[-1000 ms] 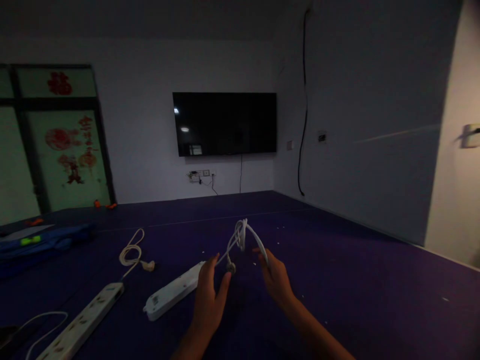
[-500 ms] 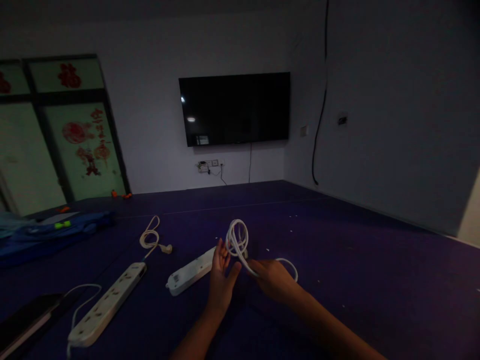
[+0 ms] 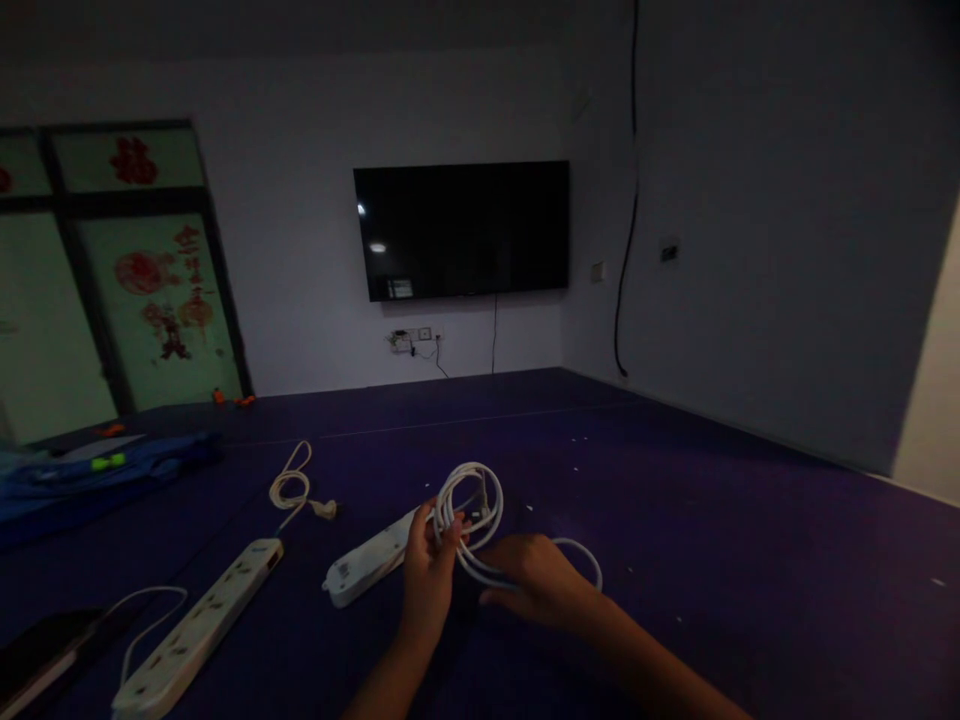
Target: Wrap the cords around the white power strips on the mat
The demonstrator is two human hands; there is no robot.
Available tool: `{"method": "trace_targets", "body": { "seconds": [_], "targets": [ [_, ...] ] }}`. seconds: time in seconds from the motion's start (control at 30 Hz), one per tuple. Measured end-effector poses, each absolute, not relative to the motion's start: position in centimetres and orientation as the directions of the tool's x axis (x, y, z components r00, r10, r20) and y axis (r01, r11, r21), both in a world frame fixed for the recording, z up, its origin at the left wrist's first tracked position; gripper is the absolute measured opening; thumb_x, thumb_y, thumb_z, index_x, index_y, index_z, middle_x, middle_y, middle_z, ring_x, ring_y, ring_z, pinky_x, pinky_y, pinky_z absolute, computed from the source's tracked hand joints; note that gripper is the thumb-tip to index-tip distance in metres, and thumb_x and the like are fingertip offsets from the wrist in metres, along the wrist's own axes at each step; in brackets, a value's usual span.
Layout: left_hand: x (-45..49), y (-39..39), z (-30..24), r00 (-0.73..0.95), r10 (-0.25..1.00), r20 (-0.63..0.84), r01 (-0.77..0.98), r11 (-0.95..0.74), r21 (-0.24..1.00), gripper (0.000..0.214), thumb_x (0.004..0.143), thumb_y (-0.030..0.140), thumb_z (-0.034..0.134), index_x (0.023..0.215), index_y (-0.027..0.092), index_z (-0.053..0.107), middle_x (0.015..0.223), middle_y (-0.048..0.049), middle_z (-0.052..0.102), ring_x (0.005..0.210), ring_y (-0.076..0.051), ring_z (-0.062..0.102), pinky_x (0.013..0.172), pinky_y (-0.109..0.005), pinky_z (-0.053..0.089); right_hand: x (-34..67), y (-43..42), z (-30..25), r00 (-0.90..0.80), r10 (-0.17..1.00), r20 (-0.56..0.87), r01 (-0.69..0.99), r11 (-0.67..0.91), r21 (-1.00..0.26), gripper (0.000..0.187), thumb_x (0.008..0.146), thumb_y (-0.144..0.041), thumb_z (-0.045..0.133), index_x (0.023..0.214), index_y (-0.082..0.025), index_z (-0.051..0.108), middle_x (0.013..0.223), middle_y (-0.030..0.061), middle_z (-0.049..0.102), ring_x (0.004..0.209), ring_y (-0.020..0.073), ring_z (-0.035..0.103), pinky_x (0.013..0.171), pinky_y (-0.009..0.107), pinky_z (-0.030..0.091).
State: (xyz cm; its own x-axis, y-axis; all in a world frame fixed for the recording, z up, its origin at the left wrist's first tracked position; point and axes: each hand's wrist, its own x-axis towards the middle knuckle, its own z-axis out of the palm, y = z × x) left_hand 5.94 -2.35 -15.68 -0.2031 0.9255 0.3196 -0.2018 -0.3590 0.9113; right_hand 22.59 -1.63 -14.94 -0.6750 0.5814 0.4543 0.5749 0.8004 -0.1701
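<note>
My left hand (image 3: pixel 429 580) pinches a coil of white cable (image 3: pixel 469 505) and holds the loops upright above the purple floor. My right hand (image 3: pixel 534 580) is closed on the lower run of the same cable, which loops out to the right (image 3: pixel 585 555). The cable belongs to a white power strip (image 3: pixel 367 568) lying flat just left of my left hand.
A second white power strip (image 3: pixel 199 630) with a beige coiled cord (image 3: pixel 291 487) lies to the left. A dark flat object (image 3: pixel 45 655) sits at the bottom left, blue fabric (image 3: pixel 97 475) by the glass door. A black TV (image 3: pixel 461 230) hangs on the far wall.
The cable loops have grown into a rounder, wider coil in my left hand. My right hand has dropped lower, drawing more cable toward the coil. The camera shifted slightly.
</note>
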Motion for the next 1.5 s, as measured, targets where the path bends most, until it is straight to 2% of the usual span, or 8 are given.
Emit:
{"method": "trace_targets", "body": {
  "seconds": [0.23, 0.37, 0.5, 0.6, 0.93, 1.07, 1.2, 1.5],
  "targets": [
    [5.7, -2.6, -15.1, -0.166, 0.919, 0.358, -0.149, -0.382, 0.912, 0.059, 0.074, 0.051, 0.062, 0.12, 0.018, 0.045, 0.101, -0.0126, 0.068, 0.094, -0.027, 0.066, 0.083, -0.039, 0.05, 21.9, -2.5, -14.8, -0.582, 0.687, 0.436, 0.685, 0.703, -0.193, 0.021, 0.087, -0.027, 0.048, 0.1, -0.02, 0.063, 0.082, 0.0055, 0.071, 0.068, 0.0168, 0.065, 0.061, 0.022, 0.04],
    [6.1, -3.0, -15.1, -0.072, 0.911, 0.407, -0.092, -0.412, 0.906, 0.052, 0.076, 0.05, 0.059, 0.118, 0.02, 0.049, 0.109, -0.0111, 0.065, 0.1, -0.026, 0.063, 0.089, -0.039, 0.047, 21.6, -2.5, -14.7, -0.5, 0.73, 0.466, 0.612, 0.678, -0.407, 0.026, 0.089, -0.033, 0.042, 0.087, -0.018, 0.063, 0.072, 0.003, 0.067, 0.06, 0.0138, 0.06, 0.056, 0.022, 0.037],
    [6.6, -3.5, -15.7, 0.022, 0.9, 0.435, 0.018, -0.436, 0.9, 0.046, 0.078, 0.048, 0.058, 0.116, 0.022, 0.056, 0.119, -0.0099, 0.061, 0.112, -0.025, 0.056, 0.098, -0.038, 0.04, 21.5, -1.8, -14.9, -0.388, 0.789, 0.477, 0.415, 0.611, -0.674, 0.036, 0.089, -0.042, 0.041, 0.07, -0.016, 0.057, 0.055, -0.0018, 0.053, 0.048, 0.0097, 0.047, 0.046, 0.02, 0.032],
    [6.8, -3.6, -15.9, 0.081, 0.903, 0.422, 0.021, -0.424, 0.905, 0.046, 0.08, 0.048, 0.055, 0.119, 0.023, 0.057, 0.126, -0.0094, 0.058, 0.118, -0.025, 0.051, 0.103, -0.039, 0.035, 21.6, -1.3, -15.0, -0.331, 0.828, 0.453, 0.289, 0.546, -0.787, 0.038, 0.087, -0.046, 0.044, 0.068, -0.016, 0.055, 0.048, -0.0044, 0.045, 0.043, 0.0081, 0.04, 0.042, 0.019, 0.029],
    [6.7, -3.8, -14.9, 0.065, 0.954, 0.293, -0.275, -0.266, 0.924, 0.044, 0.077, 0.044, 0.062, 0.114, 0.021, 0.063, 0.128, -0.0091, 0.057, 0.125, -0.026, 0.045, 0.107, -0.037, 0.029, 21.7, -1.1, -14.9, -0.403, 0.806, 0.434, 0.395, 0.58, -0.712, 0.027, 0.083, -0.036, 0.053, 0.067, -0.014, 0.055, 0.057, -0.0032, 0.049, 0.053, 0.0082, 0.042, 0.049, 0.019, 0.029],
    [6.3, -3.0, -15.3, 0.055, 0.959, 0.278, -0.354, -0.241, 0.903, 0.042, 0.075, 0.041, 0.065, 0.111, 0.02, 0.066, 0.127, -0.0107, 0.058, 0.124, -0.026, 0.047, 0.107, -0.038, 0.029, 21.7, -1.4, -14.6, -0.411, 0.789, 0.457, 0.381, 0.604, -0.7, 0.014, 0.078, -0.029, 0.058, 0.078, -0.015, 0.059, 0.066, -0.0015, 0.058, 0.058, 0.0101, 0.049, 0.053, 0.02, 0.034],
    [6.0, -2.6, -15.1, 0.01, 0.973, 0.232, -0.472, -0.2, 0.858, 0.048, 0.069, 0.034, 0.072, 0.115, 0.021, 0.062, 0.124, -0.0104, 0.06, 0.117, -0.026, 0.053, 0.101, -0.038, 0.038, 22.1, -1.5, -14.2, -0.437, 0.772, 0.462, 0.35, 0.619, -0.703, 0.036, 0.072, -0.031, 0.065, 0.105, -0.017, 0.06, 0.085, 0.0032, 0.067, 0.071, 0.0155, 0.06, 0.064, 0.024, 0.044],
    [4.8, -1.4, -15.1, -0.17, 0.969, 0.179, -0.497, -0.241, 0.834, 0.064, 0.055, 0.016, 0.08, 0.114, 0.024, 0.057, 0.124, -0.0078, 0.057, 0.092, -0.018, 0.065, 0.081, -0.029, 0.051, 23.2, -0.2, -15.8, -0.456, 0.81, 0.367, 0.524, 0.578, -0.625, 0.046, 0.06, -0.023, 0.072, 0.104, -0.019, 0.064, 0.1, 0.0066, 0.069, 0.089, 0.0229, 0.064, 0.079, 0.031, 0.048]
  ]
}}
